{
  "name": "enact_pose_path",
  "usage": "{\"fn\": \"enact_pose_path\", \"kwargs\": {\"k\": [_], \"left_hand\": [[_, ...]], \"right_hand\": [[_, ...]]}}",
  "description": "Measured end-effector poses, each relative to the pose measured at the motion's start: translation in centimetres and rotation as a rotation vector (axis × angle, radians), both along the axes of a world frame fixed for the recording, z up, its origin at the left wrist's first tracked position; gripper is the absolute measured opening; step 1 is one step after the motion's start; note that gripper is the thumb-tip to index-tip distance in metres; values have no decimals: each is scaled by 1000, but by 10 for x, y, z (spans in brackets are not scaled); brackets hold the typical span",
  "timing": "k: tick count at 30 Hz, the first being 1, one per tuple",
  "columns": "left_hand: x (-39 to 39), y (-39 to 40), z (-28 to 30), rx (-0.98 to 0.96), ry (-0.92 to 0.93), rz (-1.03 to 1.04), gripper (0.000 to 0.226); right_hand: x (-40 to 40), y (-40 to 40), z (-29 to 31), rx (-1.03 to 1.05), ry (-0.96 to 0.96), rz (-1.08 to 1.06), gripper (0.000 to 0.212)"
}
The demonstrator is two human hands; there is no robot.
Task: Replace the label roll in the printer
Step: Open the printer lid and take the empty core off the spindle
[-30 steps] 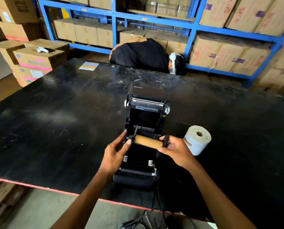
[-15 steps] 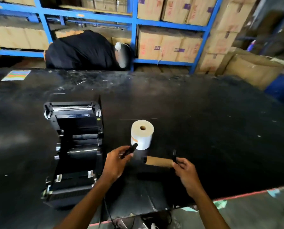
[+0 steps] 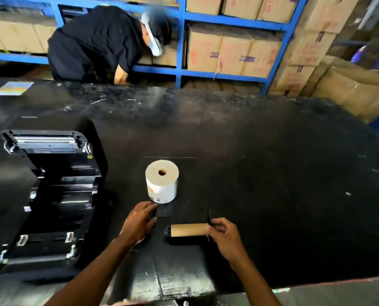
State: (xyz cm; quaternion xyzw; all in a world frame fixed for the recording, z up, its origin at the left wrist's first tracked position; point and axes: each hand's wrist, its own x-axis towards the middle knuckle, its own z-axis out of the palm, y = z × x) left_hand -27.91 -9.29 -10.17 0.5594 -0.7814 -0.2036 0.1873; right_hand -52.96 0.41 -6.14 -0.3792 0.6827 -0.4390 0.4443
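The black label printer (image 3: 51,195) stands open at the left of the black table (image 3: 272,184), its roll bay showing no roll. A full white label roll (image 3: 162,182) stands on end near the middle. My right hand (image 3: 225,237) holds the empty brown cardboard core (image 3: 189,230) by the black spindle disc at its right end, low over the table in front of the roll. My left hand (image 3: 140,221) pinches a small black flat holder piece (image 3: 153,212) just left of the core, apart from it.
A person in black (image 3: 100,43) bends at blue shelving (image 3: 182,71) filled with cardboard boxes behind the table. A coloured card (image 3: 13,88) lies at the far left. The table's red front edge (image 3: 316,281) runs close to me. More boxes (image 3: 356,89) stack at the right.
The core came out of the printer and moved right, in front of the white roll. My left hand pulled the black end piece off the core and lowered it toward the table.
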Motion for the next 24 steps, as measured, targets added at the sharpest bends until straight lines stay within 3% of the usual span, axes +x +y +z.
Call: {"fn": "enact_pose_path", "kwargs": {"k": [3, 5, 8, 14, 18, 24], "left_hand": [[-8, 8, 18, 78, 215, 70, 31], [-13, 18, 39, 299, 342, 10, 31], [-9, 30, 55, 378, 246, -131, 40], [39, 24, 75, 220, 85, -109, 27], [64, 8, 63, 126, 152, 108, 28], [23, 23, 27, 243, 154, -56, 27]], "right_hand": [[2, -10, 2, -22, -21, 31, 9], [10, -16, 5, -30, -47, 68, 7], [24, -25, 2, -34, -60, 135, 5], [9, -35, -4, 13, -67, 67, 7], [-10, -27, -9, 59, 30, 49, 6], [30, -11, -32, 99, 337, 168, 22]]}}
